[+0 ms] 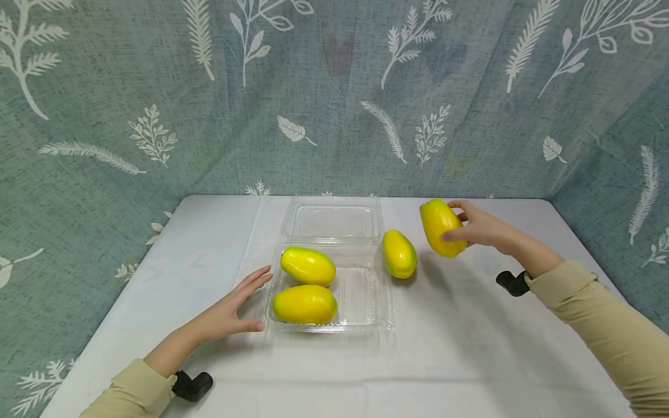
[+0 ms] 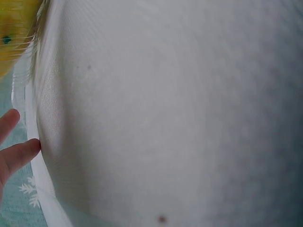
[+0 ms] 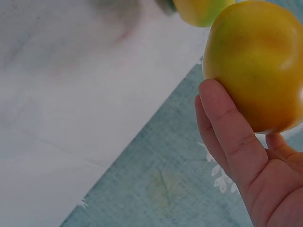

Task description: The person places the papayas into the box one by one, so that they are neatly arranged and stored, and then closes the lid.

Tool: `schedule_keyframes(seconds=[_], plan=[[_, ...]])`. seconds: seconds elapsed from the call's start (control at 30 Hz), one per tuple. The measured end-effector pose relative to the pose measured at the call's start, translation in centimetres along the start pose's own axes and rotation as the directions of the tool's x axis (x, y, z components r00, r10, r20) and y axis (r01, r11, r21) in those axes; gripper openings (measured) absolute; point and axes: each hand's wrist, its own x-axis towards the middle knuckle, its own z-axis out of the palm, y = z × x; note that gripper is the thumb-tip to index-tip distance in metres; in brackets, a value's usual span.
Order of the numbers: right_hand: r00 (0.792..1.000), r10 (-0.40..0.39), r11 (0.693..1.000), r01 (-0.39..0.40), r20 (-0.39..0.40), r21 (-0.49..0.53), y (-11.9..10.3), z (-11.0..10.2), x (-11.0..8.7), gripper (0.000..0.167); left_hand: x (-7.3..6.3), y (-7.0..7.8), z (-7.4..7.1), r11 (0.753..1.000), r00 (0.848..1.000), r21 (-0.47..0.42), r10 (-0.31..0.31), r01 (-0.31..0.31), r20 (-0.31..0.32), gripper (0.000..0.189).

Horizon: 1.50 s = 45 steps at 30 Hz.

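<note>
My right hand grips a yellow papaya by its right end, raised above the back right of the table. The right wrist view shows the fingers against that papaya. Another papaya lies on the table just right of a clear plastic clamshell box. Inside the box's left half, two yellow-green papayas lie one behind the other, a rear one and a front one. My left hand is spread beside the box's left edge, holding nothing.
The box's lid lies folded back behind it. A white cloth covers the table, and a green leaf-patterned curtain hangs along the back and sides. Each wrist wears a black device.
</note>
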Motion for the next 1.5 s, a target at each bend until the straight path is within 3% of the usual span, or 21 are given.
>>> schedule_keyframes(seconds=[0.73,1.13,1.5], plan=[[0.998,-0.069,0.993,0.069,-0.005,-0.093,-3.2,0.0,0.8,0.084,0.0,-0.1,0.0,1.000,1.000,-0.003,0.009,-0.009,0.004,0.087],[0.993,-0.121,0.983,0.119,-0.005,-0.138,-4.8,1.5,0.9,0.078,0.0,0.1,-0.1,1.000,1.000,-0.004,0.003,-0.003,0.003,0.087],[0.981,-0.192,0.976,0.194,0.038,-0.097,-5.7,3.1,1.7,0.076,-0.1,-0.2,0.1,1.000,1.000,0.009,0.012,-0.012,0.001,0.087]])
